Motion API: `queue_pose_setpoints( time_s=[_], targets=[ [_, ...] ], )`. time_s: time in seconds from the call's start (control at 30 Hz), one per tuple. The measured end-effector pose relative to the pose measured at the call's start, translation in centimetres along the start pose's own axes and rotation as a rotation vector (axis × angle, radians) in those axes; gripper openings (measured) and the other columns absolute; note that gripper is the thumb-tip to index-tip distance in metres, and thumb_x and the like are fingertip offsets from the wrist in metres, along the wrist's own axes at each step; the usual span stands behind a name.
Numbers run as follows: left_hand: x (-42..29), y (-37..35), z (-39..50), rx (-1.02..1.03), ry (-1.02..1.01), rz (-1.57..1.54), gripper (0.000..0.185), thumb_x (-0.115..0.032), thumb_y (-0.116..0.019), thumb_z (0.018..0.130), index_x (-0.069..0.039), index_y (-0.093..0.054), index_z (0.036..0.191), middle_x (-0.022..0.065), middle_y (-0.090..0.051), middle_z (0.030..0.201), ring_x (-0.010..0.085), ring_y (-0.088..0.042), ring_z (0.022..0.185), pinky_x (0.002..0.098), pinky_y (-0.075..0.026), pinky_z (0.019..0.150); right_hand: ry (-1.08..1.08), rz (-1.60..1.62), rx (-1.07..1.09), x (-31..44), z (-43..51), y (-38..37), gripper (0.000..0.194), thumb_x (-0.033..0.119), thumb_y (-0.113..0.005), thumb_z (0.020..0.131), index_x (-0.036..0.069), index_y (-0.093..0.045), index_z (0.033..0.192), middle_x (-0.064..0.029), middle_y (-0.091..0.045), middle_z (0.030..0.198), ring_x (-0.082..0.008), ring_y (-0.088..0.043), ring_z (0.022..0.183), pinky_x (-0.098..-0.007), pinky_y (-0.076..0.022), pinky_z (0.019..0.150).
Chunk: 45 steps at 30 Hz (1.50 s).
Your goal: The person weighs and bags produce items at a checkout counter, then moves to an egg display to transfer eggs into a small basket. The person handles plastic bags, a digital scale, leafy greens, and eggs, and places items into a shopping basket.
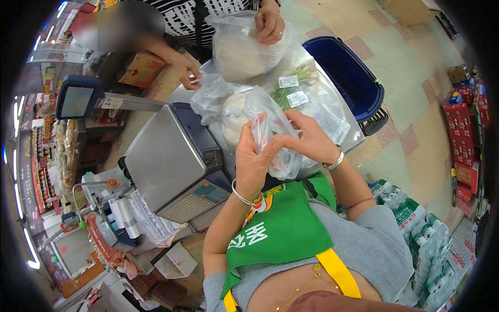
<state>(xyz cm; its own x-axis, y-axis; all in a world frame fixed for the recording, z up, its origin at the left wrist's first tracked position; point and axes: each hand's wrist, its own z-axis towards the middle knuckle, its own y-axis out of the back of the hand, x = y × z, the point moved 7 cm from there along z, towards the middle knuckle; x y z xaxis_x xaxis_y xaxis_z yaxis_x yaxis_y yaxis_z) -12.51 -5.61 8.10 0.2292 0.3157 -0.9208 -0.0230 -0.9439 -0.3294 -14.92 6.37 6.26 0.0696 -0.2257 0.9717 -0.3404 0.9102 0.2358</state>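
Note:
Between my two hands is a clear plastic bag (273, 105), crumpled toward its lower end. My left hand (253, 156) grips its near left side, and reddish fingertips show through the film. My right hand (312, 136) pinches the right side, its fingers close to my left thumb. What the bag contains cannot be made out. Just beyond lies a bag of pale, rounded items (234, 117) on a metal-topped table (353, 136). Beside it, a bag of green leafy vegetables (278, 95) carries two white labels. A larger bag with pale contents (243, 54) stands at the far side.
Across the table, another person's hand (269, 25) rests on the large bag; their other hand (187, 72) is near a loose bag. A weighing scale (165, 144) with a pole display (78, 102) stands left. A blue shopping basket (343, 74) is right; bottled-water packs (409, 218) lie behind.

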Motion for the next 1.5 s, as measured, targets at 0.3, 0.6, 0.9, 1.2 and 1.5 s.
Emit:
queue_pose_setpoints(
  time_s=[0.3,0.6,0.9,1.2,1.5],
  targets=[
    [-0.7,4.6,-3.4,-0.248,0.090,0.015,0.036,-0.008,-0.052,0.086,0.002,-0.046,0.119,-0.0029,-0.050,0.070,0.0025,-0.041,0.051,0.0178,-0.035,0.045,-0.384,1.437,0.038,-6.8,0.3,-0.3,0.020,0.010,-0.047,0.088,-0.004,-0.052,0.102,-0.0138,-0.060,0.098,-0.0217,-0.060,0.086,-0.0389,-0.0475,0.081],
    [0.5,4.2,-4.4,-0.045,0.246,0.009,0.033,-0.018,-0.042,0.093,0.004,-0.050,0.115,-0.0023,-0.047,0.057,0.0061,-0.043,0.044,0.0217,-0.043,0.050,-0.602,1.722,0.065,-6.5,2.5,-3.0,0.020,0.018,-0.050,0.088,0.001,-0.055,0.098,-0.0096,-0.062,0.087,-0.0189,-0.061,0.076,-0.0323,-0.0509,0.067],
    [4.0,5.1,-1.9,-0.146,0.202,-0.103,0.038,-0.026,-0.034,0.095,0.002,-0.049,0.117,0.0014,-0.049,0.062,0.0085,-0.047,0.049,0.0232,-0.045,0.051,-0.550,1.415,0.020,-9.7,4.0,-0.6,0.022,0.022,-0.052,0.087,0.002,-0.057,0.094,-0.0076,-0.062,0.087,-0.0165,-0.059,0.071,-0.0278,-0.0485,0.060],
    [5.7,7.1,1.2,-0.245,0.247,-0.292,0.039,-0.029,-0.038,0.094,-0.001,-0.049,0.119,-0.0009,-0.046,0.056,0.0105,-0.044,0.045,0.0262,-0.043,0.044,-0.145,-0.312,-0.047,-8.8,2.7,0.1,0.045,0.022,-0.069,0.067,-0.004,-0.053,0.100,-0.0188,-0.059,0.085,-0.0252,-0.058,0.077,-0.0334,-0.0459,0.072],
    [6.2,9.6,2.3,-0.022,0.438,0.245,0.036,-0.031,-0.059,0.082,-0.002,-0.057,0.103,0.0036,-0.059,0.084,0.0106,-0.056,0.071,0.0246,-0.046,0.054,-0.464,1.236,-0.078,-10.4,6.4,-2.2,0.013,0.007,-0.049,0.084,-0.003,-0.054,0.091,-0.0125,-0.059,0.083,-0.0226,-0.058,0.074,-0.0341,-0.0475,0.071]
  ],
)
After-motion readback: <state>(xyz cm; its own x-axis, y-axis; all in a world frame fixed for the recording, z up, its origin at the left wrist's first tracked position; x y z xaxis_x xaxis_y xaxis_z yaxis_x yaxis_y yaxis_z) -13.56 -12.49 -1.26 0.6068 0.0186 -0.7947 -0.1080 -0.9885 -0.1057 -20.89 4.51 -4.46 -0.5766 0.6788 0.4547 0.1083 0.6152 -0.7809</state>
